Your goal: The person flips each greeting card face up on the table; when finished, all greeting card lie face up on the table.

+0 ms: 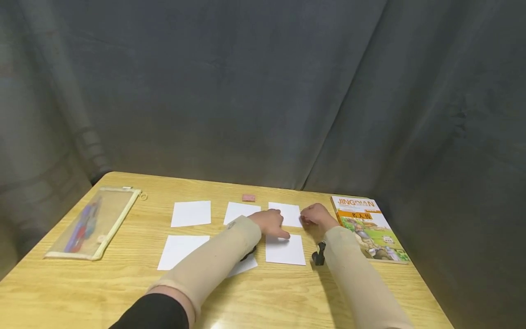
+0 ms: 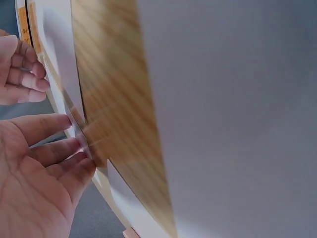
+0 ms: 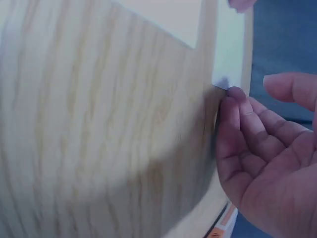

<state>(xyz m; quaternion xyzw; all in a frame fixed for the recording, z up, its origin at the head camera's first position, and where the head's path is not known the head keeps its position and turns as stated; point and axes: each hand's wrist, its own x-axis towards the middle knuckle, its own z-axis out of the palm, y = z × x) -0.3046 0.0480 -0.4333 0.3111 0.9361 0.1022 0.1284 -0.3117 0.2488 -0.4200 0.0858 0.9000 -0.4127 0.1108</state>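
My left hand [image 1: 269, 222] rests its fingertips at the left edge of the white paper square [image 1: 291, 213] at the back right. Its fingers are extended and its thumb is spread out over the front right paper square [image 1: 285, 252]. On the other side, my right hand [image 1: 318, 214] touches the right edge of the back square with loosely bent fingertips. In the right wrist view, the right thumb [image 3: 290, 89] stands apart from those fingers. Paper squares lie in two rows of three, and my left forearm partly covers the middle front square [image 1: 243, 266].
A pink eraser [image 1: 248, 198] lies behind the squares. At the left is a mesh zip pouch [image 1: 113, 228] with pens inside. A book [image 1: 378, 230] lies by the table's right edge. A dark curtain [image 1: 246, 91] hangs behind the wooden table [image 1: 102, 292].
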